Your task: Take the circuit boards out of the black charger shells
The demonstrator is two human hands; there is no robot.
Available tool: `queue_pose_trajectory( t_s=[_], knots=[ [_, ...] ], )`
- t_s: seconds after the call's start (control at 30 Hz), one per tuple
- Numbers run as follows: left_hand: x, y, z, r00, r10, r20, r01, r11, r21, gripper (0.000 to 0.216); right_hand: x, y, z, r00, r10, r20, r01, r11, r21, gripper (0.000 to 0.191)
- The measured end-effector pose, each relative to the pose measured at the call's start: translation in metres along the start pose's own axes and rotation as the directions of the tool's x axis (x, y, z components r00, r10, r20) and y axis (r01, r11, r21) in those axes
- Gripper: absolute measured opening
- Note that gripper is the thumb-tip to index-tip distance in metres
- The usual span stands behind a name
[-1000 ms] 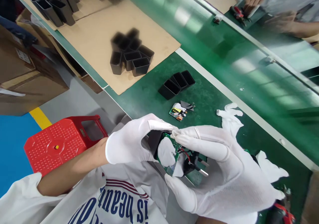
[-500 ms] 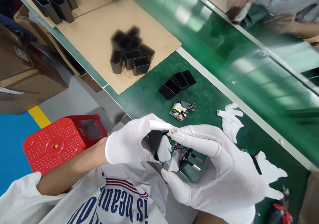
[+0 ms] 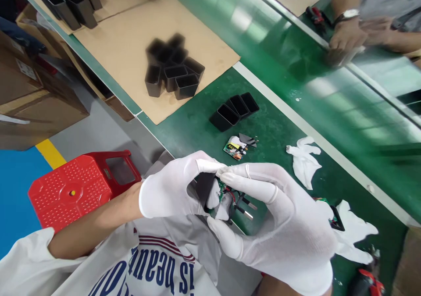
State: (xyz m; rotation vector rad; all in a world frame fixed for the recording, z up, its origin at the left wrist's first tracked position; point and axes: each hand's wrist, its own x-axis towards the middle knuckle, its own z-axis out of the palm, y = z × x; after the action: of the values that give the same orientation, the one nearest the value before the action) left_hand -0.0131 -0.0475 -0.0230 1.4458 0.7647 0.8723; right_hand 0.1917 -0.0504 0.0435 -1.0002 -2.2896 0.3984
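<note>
White-gloved, my left hand [image 3: 179,186] curls around a black plastic casing [image 3: 204,188] just in front of my body. My right hand [image 3: 279,217], also gloved, pinches a green circuit board [image 3: 217,199] between thumb and fingers at its edges. The board sits partly inside the casing's open end. White filler, red and black wires and a black plug part [image 3: 241,208] with two metal pins stick out toward my right palm. Beyond my hands lies another circuit board [image 3: 237,147] with a black plug piece beside it.
Three black casings [image 3: 235,110] lie on the green table; several more [image 3: 174,74] stand on cardboard [image 3: 131,59]. At right are a white glove [image 3: 305,162], another white glove [image 3: 355,234] and red-handled pliers [image 3: 366,283]. A red stool [image 3: 72,193] stands left. A co-worker's hands [image 3: 351,41] are across the table.
My right hand has shifted slightly left, and the board with its plug pins has gone further into the casing. The co-worker's hands have moved down and nearer the divider edge.
</note>
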Motion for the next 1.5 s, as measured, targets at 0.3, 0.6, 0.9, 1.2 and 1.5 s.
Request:
queue_pose_trajectory(
  t_s=[0.3, 0.6, 0.9, 1.2, 1.5],
  knots=[
    [-0.013, -0.008, -0.001, 0.977, 0.172, -0.128, -0.150, 0.975, 0.165, 0.051, -0.002, 0.002, 0.003, 1.000, -0.025, -0.017, 0.025, 1.000, -0.016, 0.057],
    [-0.015, -0.012, 0.000, 0.955, 0.257, -0.146, -0.224, 0.952, 0.208, 0.064, -0.001, 0.008, -0.001, 1.000, 0.007, 0.028, -0.008, 1.000, 0.005, 0.053],
    [-0.006, -0.010, 0.000, 0.956, 0.256, -0.143, -0.238, 0.963, 0.128, 0.057, -0.009, 0.010, -0.002, 0.982, 0.077, -0.170, -0.050, 0.986, 0.157, 0.081],
    [-0.004, -0.005, 0.003, 0.991, 0.029, -0.132, -0.008, 0.987, 0.162, 0.064, -0.004, 0.037, 0.006, 0.767, 0.081, -0.637, 0.146, 0.944, 0.296, 0.030],
    [-0.001, -0.014, 0.006, 0.984, 0.045, -0.172, -0.026, 0.994, 0.110, 0.067, -0.032, 0.029, 0.024, 0.739, 0.384, -0.554, -0.038, 0.845, 0.534, 0.034]
  ],
)
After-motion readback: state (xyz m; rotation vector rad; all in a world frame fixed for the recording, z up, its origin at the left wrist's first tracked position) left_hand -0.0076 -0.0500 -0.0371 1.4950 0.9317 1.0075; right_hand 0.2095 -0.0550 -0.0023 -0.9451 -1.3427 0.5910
